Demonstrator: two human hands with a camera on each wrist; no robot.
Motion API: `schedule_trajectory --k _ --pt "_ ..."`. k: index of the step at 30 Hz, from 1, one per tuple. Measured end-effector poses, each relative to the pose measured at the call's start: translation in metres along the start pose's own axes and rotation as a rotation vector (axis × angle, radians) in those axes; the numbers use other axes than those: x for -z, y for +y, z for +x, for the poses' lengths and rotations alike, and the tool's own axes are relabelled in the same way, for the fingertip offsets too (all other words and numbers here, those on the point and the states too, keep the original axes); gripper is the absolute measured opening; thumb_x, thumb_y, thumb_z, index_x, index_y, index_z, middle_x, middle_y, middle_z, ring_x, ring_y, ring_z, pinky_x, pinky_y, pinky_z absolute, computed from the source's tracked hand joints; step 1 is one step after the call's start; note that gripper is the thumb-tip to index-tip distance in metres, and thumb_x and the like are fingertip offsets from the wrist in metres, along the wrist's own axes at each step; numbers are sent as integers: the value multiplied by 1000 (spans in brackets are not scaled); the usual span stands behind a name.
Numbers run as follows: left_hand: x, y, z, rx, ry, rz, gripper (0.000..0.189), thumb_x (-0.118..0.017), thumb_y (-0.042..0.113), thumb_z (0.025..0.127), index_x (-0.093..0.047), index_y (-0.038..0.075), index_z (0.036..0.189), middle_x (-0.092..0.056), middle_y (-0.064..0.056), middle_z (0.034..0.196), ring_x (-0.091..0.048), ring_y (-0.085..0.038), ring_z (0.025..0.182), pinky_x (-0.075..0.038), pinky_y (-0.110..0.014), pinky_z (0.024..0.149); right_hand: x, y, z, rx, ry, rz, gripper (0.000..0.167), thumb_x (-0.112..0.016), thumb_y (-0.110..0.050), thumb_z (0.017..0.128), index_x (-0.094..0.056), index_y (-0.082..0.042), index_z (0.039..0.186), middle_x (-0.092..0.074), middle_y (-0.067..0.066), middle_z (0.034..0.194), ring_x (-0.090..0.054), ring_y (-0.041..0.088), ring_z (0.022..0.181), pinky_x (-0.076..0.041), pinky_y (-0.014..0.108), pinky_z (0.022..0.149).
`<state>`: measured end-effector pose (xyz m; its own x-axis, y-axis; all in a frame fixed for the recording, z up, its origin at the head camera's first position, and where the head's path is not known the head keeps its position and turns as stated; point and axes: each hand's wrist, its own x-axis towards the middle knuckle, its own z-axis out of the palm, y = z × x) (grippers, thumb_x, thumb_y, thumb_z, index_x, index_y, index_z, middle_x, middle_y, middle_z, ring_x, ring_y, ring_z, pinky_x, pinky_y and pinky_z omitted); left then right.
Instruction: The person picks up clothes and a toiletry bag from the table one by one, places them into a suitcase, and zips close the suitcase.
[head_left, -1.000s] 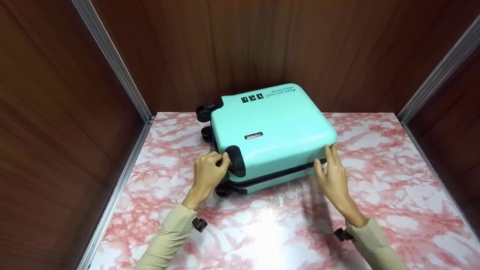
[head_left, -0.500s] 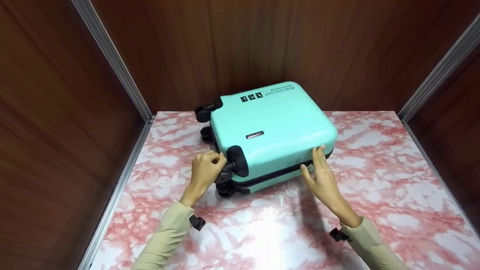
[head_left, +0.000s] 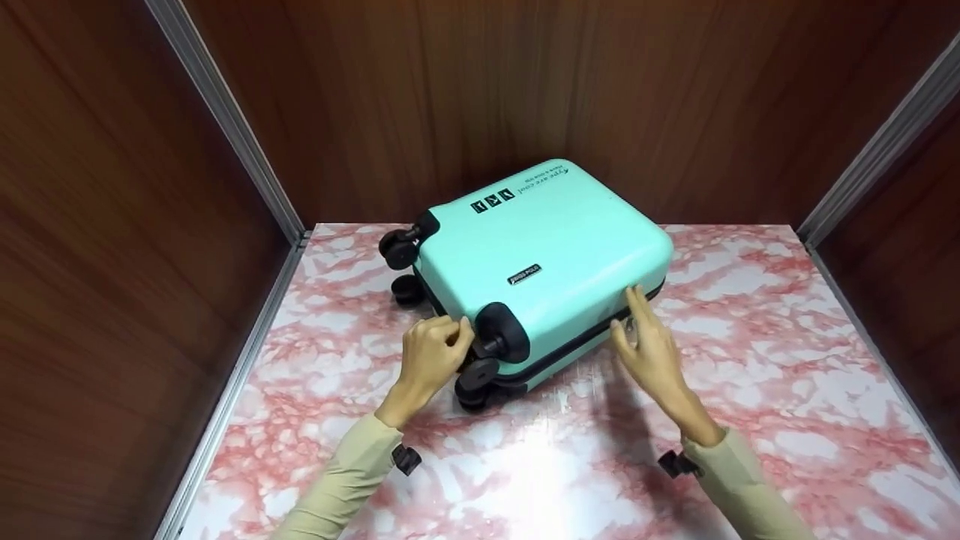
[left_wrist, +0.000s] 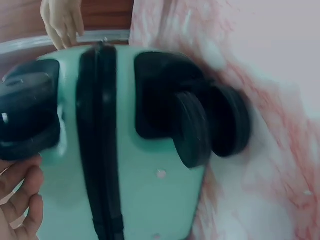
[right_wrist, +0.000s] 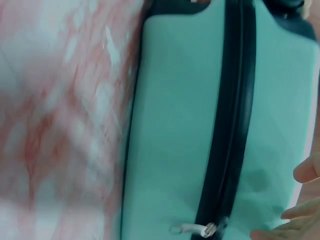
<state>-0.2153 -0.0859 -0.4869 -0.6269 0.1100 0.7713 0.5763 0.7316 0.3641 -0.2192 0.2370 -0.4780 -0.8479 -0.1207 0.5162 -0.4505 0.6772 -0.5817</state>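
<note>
A mint-green hard-shell suitcase (head_left: 570,232) lies flat on the table, its wheeled end to the left. My left hand (head_left: 431,356) has its fingers curled at the black wheel of the near left corner. In the left wrist view, the fingers (left_wrist: 22,192) bend against the underside of that wheel (left_wrist: 27,117). On the long near side, my right hand (head_left: 651,356) touches the shell with straight fingers, thumb apart. A dark zipper band (right_wrist: 227,130) runs along this side, and a metal zipper pull (right_wrist: 202,229) shows close to the right fingers (right_wrist: 305,172).
The suitcase rests on a red-and-white marbled tabletop (head_left: 780,360). Brown wood-look panels stand behind (head_left: 675,112) and at both sides, with grey metal strips (head_left: 225,112) at the corners. Small black devices are strapped at both wrists.
The suitcase has turned counterclockwise as I see it, its near wheeled corner shifting right and toward me with the left hand. My right hand has slid leftward along the near side.
</note>
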Motion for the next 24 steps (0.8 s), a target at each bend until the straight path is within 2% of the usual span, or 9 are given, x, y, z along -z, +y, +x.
schedule_trajectory --k 3,5,6,8,9,15,17,20,24 --pt "-2 -2 -1 -24 11 -17 54 -64 6 89 -33 15 46 -26 6 50 -32 -14 42 -34 -33 44 -3 -8 -5 26 -31 20 60 -61 -6 97 -33 11 147 -28 33 151 -52 25 57 -51 38 61" --pt "-4 -2 -2 -48 21 -31 53 -63 4 89 -33 14 46 -27 5 49 -33 -15 41 -36 -33 46 -6 -10 -4 32 -53 22 62 -61 -7 97 -31 12 148 -26 34 152 -64 35 83 -53 45 80" --pt "-5 -1 -2 -62 31 -33 53 -63 3 88 -34 14 46 -28 5 49 -35 -15 42 -37 -33 47 -7 -11 -4 31 -64 21 63 -61 -8 97 -30 13 148 -25 35 152 -64 35 85 -52 45 81" --pt "-7 1 -2 -82 56 -38 52 -64 1 87 -35 13 46 -29 4 48 -36 -17 41 -39 -34 49 -7 -11 -2 23 -76 18 64 -61 -8 97 -28 14 147 -22 35 152 -53 42 121 -41 52 100" --pt "-8 3 -2 -93 64 -43 52 -64 0 86 -35 13 46 -31 4 48 -37 -17 41 -40 -34 49 -7 -10 0 20 -82 23 65 -60 -8 98 -26 15 147 -21 35 152 -49 43 125 -36 53 104" --pt "-19 23 -3 -182 73 -38 52 -66 -1 84 -38 15 44 -33 6 45 -34 -12 38 -36 -29 43 -4 1 12 -30 -135 58 68 -59 -9 99 -19 15 149 -10 34 156 -42 47 130 -35 54 103" --pt "-24 33 -3 -200 57 -28 53 -67 1 84 -38 16 43 -33 7 44 -31 -10 38 -34 -26 41 -3 5 17 -48 -137 70 67 -58 -8 99 -19 14 149 -9 34 156 -18 45 143 -24 55 112" --pt "-29 50 -3 -207 9 -21 53 -68 3 87 -40 16 43 -35 7 44 -29 -6 40 -32 -23 41 -3 15 24 -35 -91 74 60 -54 0 97 -24 16 147 -16 36 154 -22 46 142 -24 55 111" --pt "-37 67 -4 -230 -43 3 54 -67 8 90 -40 16 45 -36 8 45 -22 -2 44 -26 -18 42 -5 28 32 1 -26 60 55 -47 13 91 -30 17 144 -26 36 150 -29 46 139 -34 54 101"
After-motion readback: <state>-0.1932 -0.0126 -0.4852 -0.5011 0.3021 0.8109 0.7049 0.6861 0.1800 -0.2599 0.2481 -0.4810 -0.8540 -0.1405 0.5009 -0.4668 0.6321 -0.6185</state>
